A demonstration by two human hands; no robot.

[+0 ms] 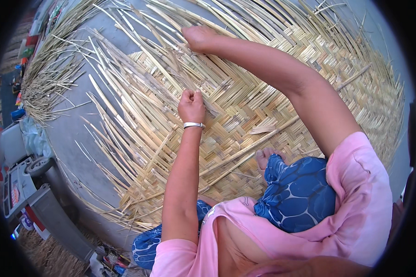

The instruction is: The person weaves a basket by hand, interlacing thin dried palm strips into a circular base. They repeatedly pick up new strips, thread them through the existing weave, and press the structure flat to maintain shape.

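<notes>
A large woven mat (245,117) of split, straw-coloured reed strips spreads under both hands, its herringbone weave turning into loose strips toward the far and left sides. At the mat's working edge my left hand (191,110), with a silver bangle at the wrist, is closed in a fist around a reed strip (168,83). Farther off, my right hand (200,39) is closed among the long loose strips, gripping one or more of them; its fingers are partly hidden. A frayed piece of strip (262,129) lies on the woven part, beside a long pole-like reed (238,154).
Heaped loose reeds (55,78) lie on the grey floor (71,134) at the far left. A grey wheeled object (46,203) and clutter stand along the left edge. My bare foot (266,157) rests on the mat, below my blue patterned trousers (300,194).
</notes>
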